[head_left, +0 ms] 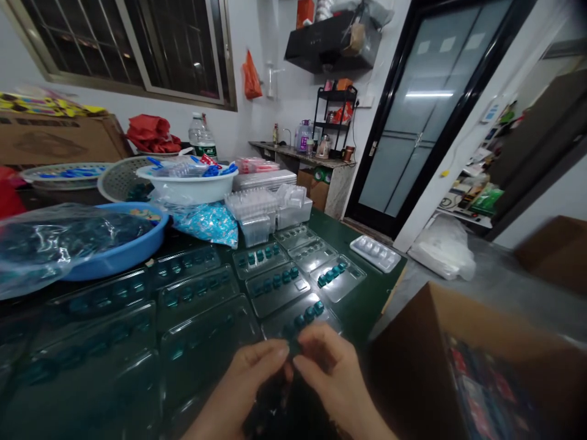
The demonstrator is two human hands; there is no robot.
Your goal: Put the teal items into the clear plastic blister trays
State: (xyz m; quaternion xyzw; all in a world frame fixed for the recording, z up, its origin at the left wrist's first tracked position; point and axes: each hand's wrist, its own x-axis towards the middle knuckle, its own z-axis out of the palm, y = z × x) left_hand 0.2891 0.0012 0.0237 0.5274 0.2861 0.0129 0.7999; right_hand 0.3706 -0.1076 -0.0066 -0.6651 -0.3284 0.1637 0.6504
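My left hand (254, 370) and my right hand (332, 366) are close together at the table's near side, thumbs and fingertips pinched. Whatever lies between the fingertips is blurred; a dark teal patch shows there. Below my left fingers are dark shapes (270, 403) that I cannot make out. Just beyond my hands lies a clear plastic tray (273, 324) with a slanting row of small teal pieces (309, 313). Further trays hold similar pieces, among them a middle tray (263, 299) and a right-hand tray (346, 284).
A blue basin (156, 238) with a bag of dark pieces stands at left, near a white basin (188, 186). Stacked clear containers (257, 229) stand at the back. A white tray (375, 253) lies by the right table edge. An open cardboard box (413, 342) stands at right.
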